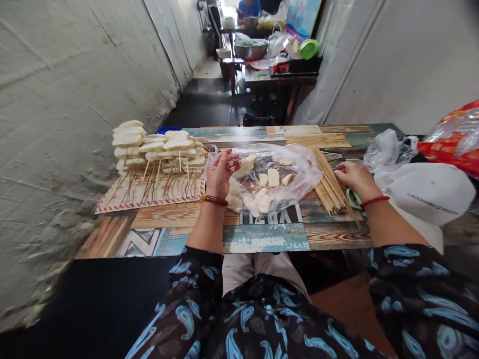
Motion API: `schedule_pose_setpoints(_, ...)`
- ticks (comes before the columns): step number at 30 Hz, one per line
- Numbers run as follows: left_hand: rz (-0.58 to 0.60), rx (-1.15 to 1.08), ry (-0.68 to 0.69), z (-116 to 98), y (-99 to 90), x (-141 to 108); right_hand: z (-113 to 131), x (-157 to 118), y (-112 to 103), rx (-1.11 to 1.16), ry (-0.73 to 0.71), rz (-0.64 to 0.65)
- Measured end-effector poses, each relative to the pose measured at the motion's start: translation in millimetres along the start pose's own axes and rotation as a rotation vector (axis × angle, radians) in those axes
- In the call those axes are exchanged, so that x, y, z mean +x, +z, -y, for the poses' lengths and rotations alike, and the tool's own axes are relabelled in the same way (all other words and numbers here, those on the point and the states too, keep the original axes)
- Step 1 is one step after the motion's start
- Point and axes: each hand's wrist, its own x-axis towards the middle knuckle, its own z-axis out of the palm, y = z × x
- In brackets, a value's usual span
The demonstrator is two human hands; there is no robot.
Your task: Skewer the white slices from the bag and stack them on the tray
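Observation:
My left hand (221,175) is raised at the left edge of a clear plastic bag (305,167), palm turned up and fingers apart, with nothing visible in it. Several pale, flat oval slices (273,177) lie in and on the spread bag; they look like rice cake or dough, but I cannot tell which. Right of the bag is a bundle of bamboo skewers (329,187). My right hand (355,177) is at its right side, thumb and fingers pinched on a skewer at the bundle's edge. A green ring-shaped thing (353,198) lies partly under my right wrist.
Stacked skewered slices (164,148) rest on a printed sheet (157,193) at the left, sticks toward me. Rightward are a white cap (424,192), a crumpled clear bag (389,149) and a red package (452,139). Behind, another table holds a metal bowl (251,51); a person in blue (249,7) is beyond.

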Motion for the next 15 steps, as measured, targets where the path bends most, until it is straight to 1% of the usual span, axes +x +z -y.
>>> schedule_pose_setpoints(3, -0.014, 0.019, 0.009, 2.6, -2.6, 2.3, -0.6, 6.8, 9.3, -0.026, 0.038, 0.047)
schedule_pose_setpoints(8, -0.003, 0.017, -0.001, 5.0, -3.5, 2.9, -3.5, 10.3, 14.8, 0.054, 0.158, 0.065)
schedule_pose_setpoints(15, 0.021, -0.004, -0.035, 4.2, -1.2, 4.1, 3.9, 1.3, 7.1, 0.253, 0.214, -0.022)
